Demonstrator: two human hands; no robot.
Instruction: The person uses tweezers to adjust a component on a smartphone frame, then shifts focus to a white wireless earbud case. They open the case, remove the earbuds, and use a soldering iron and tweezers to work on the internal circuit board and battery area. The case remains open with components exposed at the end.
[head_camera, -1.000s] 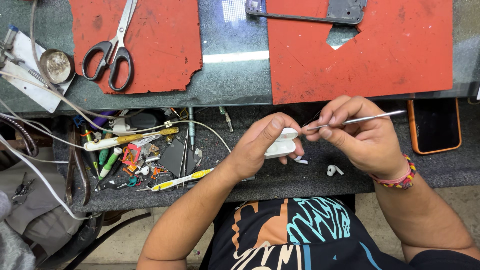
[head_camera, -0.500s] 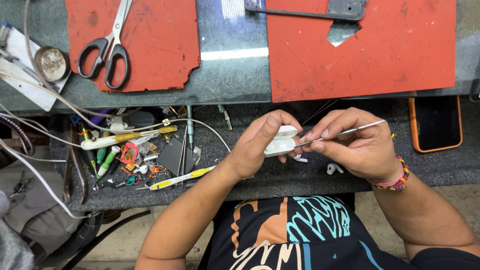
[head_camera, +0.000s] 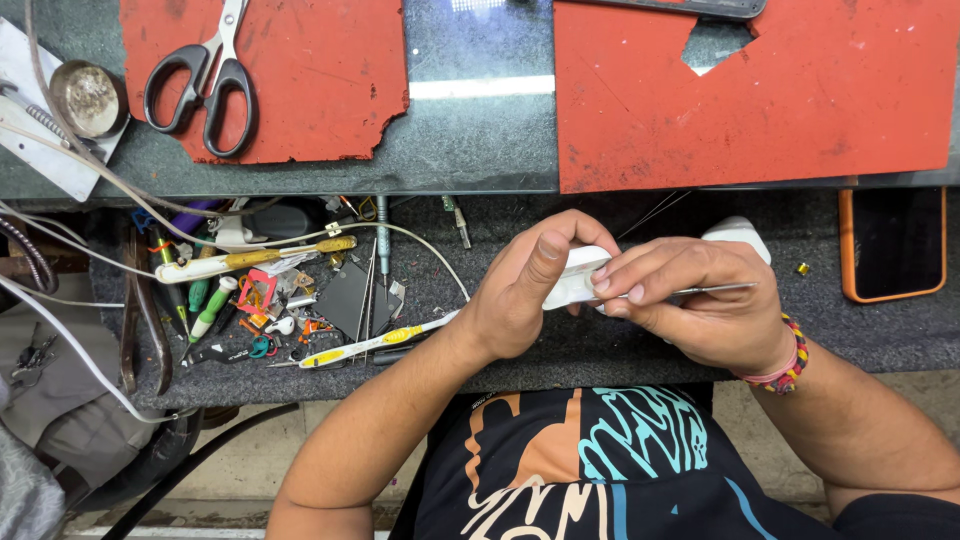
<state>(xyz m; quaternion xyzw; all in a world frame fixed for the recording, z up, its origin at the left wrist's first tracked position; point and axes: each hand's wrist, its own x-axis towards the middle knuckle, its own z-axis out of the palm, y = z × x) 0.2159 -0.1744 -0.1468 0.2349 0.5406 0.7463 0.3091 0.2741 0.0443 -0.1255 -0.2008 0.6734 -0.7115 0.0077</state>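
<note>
My left hand (head_camera: 525, 290) grips a small white earbud case (head_camera: 576, 277) over the dark lower shelf, thumb pressed on its top. My right hand (head_camera: 690, 300) pinches a thin metal probe (head_camera: 715, 290) whose shaft sticks out to the right; its tip meets the case between my fingers and is hidden there. A second white piece (head_camera: 738, 233) lies just behind my right hand. A beaded bracelet (head_camera: 782, 368) circles my right wrist.
Black-handled scissors (head_camera: 200, 75) lie on the left red mat (head_camera: 310, 70). A second red mat (head_camera: 760, 90) covers the right. A phone in an orange case (head_camera: 893, 243) sits far right. Screwdrivers, tweezers, a toothbrush (head_camera: 370, 343) and cables clutter the shelf's left.
Both hands have drawn closer together around the case. The probe has lowered from an upward slant to nearly level, its tip now tucked in at the case.
</note>
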